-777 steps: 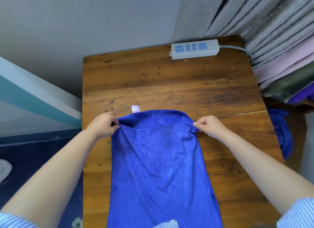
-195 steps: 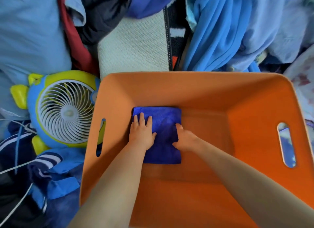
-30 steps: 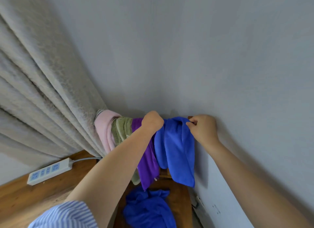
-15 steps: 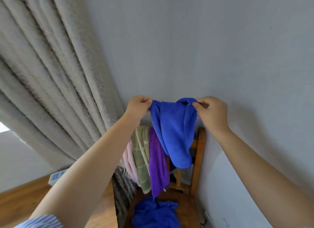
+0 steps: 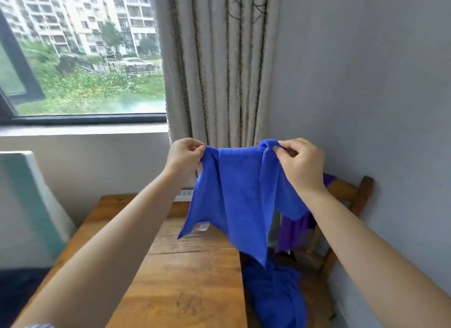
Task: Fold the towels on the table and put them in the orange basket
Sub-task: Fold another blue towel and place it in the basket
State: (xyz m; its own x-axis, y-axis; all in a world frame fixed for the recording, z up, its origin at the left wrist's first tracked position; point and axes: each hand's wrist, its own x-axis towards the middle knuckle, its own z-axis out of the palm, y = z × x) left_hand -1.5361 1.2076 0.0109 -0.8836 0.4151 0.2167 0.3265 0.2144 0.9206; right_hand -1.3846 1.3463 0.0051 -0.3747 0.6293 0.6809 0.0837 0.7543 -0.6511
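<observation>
A blue towel [image 5: 240, 200] hangs in the air above the far right part of the wooden table [image 5: 180, 283]. My left hand [image 5: 184, 155] pinches its upper left edge. My right hand [image 5: 299, 161] pinches its upper right edge, where the cloth is bunched. The towel droops in uneven points between and below both hands. The orange basket is out of view.
A wooden chair [image 5: 351, 198] stands to the right against the wall, with a purple towel [image 5: 292, 230] over its back and a crumpled blue towel [image 5: 275, 293] on its seat. A curtain [image 5: 219, 66] and a window [image 5: 83, 51] lie behind. A white power strip [image 5: 184, 194] peeks out behind the towel.
Both hands have lifted the blue towel off the chair back and carried it left over the table, spreading it wider. The view has swung toward the window.
</observation>
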